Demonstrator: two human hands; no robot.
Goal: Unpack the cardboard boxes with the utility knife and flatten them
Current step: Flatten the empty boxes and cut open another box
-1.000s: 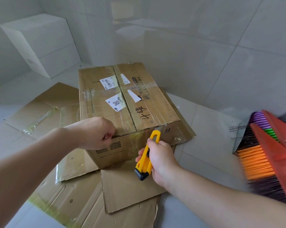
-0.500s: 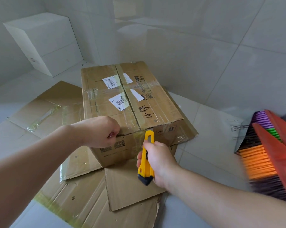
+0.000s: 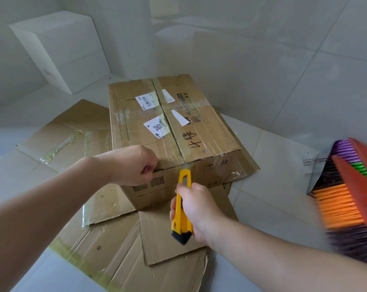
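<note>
A taped brown cardboard box (image 3: 199,131) with white labels and black writing stands on flattened cardboard (image 3: 106,247) on the tiled floor. My left hand (image 3: 136,165) is curled into a fist at the box's near top edge, its fingertips at the flap's edge. My right hand (image 3: 197,209) grips a yellow utility knife (image 3: 182,205) with a black butt. The knife points up and away, and its short blade touches the tape at the near end of the centre seam.
A white box (image 3: 64,49) stands by the wall at the back left. A multicoloured broom head (image 3: 347,197) with a red body leans in at the right. Tiled walls rise close behind the cardboard box.
My right hand has raised the knife from beside the box front up to the near end of the taped seam. My left hand has stayed at the box's near edge.
</note>
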